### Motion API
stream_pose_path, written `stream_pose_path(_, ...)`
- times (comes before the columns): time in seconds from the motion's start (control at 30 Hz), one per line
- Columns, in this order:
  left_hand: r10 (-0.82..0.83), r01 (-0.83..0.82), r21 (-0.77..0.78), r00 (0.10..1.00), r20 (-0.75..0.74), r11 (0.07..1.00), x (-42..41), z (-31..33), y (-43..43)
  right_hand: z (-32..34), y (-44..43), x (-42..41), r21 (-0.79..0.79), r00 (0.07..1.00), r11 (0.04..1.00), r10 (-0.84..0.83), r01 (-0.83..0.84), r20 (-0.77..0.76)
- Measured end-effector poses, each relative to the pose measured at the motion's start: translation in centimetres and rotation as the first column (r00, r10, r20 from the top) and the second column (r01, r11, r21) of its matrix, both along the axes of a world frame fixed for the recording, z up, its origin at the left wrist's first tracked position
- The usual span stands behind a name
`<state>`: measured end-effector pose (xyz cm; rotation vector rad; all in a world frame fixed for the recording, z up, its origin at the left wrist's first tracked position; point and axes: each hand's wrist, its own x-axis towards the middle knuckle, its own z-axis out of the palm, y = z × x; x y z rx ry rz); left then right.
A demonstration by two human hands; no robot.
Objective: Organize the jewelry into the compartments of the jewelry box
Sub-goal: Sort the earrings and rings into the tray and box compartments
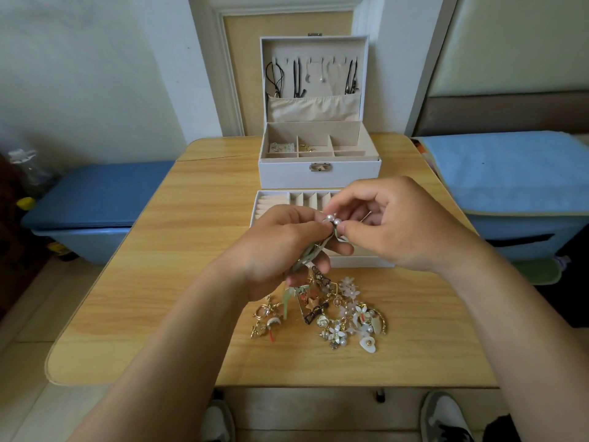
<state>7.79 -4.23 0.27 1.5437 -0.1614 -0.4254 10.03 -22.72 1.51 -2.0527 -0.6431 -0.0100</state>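
Pearl earrings (pixel 333 219): held above the tray (pixel 271 202), pearls uppermost, green tassels trailing down-left toward the pile (pixel 344 317). Your right hand (pixel 398 224) pinches at the pearls, its fingers nearest the compartments. Your left hand (pixel 277 247) has fingers curled round the tassels.

We see a white jewelry box (pixel 318 177) lined in beige, with a gold clasp (pixel 320 167). Black cords (pixel 296 78) hang in its lid. The table (pixel 191 234) under it shows honey-yellow wood grain. In front of the box sits a white tray (pixel 274 199) with beige lining, then an earring (pixel 334 220) of white pearls and pale green strips, then a jewelry pile (pixel 331 317) in gold, white, pale pink and dark brown. Left of the box a bin (pixel 95 193) is blue; right of it a towel (pixel 510 167) is light blue.
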Motion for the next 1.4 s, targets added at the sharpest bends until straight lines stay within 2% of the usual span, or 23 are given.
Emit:
stream_pose_path(0.13, 0.048, -0.049, 0.038, 0.999, 0.022, 0.998, 0.1, -0.1, -0.3, -0.1, 0.0, -0.1, -0.025, 1.0, 1.0, -0.014, 0.015, 0.024)
stream_pose_path(0.37, 0.064, -0.064, 0.001, 0.997, 0.053, 0.998, 0.2, -0.2, -0.5, 0.2, -0.1, 0.0, 0.0, 0.999, 1.0, -0.027, 0.027, 0.016)
stream_pose_path(0.57, 0.088, -0.089, 0.005, 0.996, 0.021, 0.996, 0.3, -0.4, -0.7, 0.1, -0.1, -0.1, -0.018, 1.0, 1.0, -0.004, 0.005, 0.023)
stream_pose_path(0.77, 0.071, -0.071, 0.01, 0.997, -0.008, 0.997, 0.3, -0.3, -0.6, -0.2, -0.2, 0.2, -0.124, 0.991, 0.992, -0.022, 0.039, 0.133)
stream_pose_path(0.97, 0.025, -0.025, -0.001, 1.0, -0.016, 1.0, 0.3, -0.7, -1.0, -0.4, -0.5, 0.2, -0.126, 0.98, 0.991, -0.022, 0.047, 0.196)
stream_pose_path(1.23, -0.091, 0.091, -0.033, 0.995, -0.026, 0.995, 0.1, -0.6, -0.8, -0.1, -1.3, 0.4, 0.0, 0.998, 1.0, 0.024, -0.024, 0.051)
stream_pose_path(1.4, -0.107, 0.107, -0.008, 0.994, -0.011, 0.994, 0.2, -0.4, -0.7, -0.1, -1.4, 0.5, 0.011, 0.999, 1.0, 0.007, -0.007, 0.035)
